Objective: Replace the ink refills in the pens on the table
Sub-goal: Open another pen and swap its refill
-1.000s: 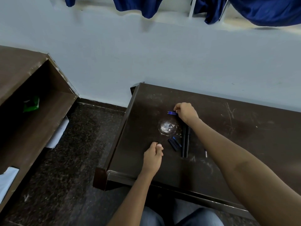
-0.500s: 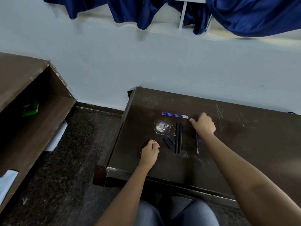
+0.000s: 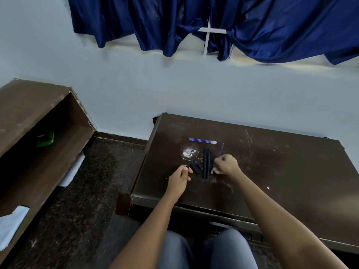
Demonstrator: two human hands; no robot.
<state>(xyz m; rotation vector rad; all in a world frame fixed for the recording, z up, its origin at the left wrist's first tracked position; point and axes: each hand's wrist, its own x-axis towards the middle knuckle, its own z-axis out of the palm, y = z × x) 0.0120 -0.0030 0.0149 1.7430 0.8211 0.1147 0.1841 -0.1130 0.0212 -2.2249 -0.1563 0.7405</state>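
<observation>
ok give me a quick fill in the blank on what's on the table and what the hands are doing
1. The right hand holds a thin ____ refill.
2. The two spare refills lie on the table on the ____ side of the black pens, nearer the wall.
3. The left hand pinches a small ____ pen part.
4. The curtain above the wall is dark ____.

Missing words: blue; far; black; blue

A plain room: dark wooden desk (image 3: 272, 171), blue curtains (image 3: 194, 22), painted wall (image 3: 136, 84).
</observation>
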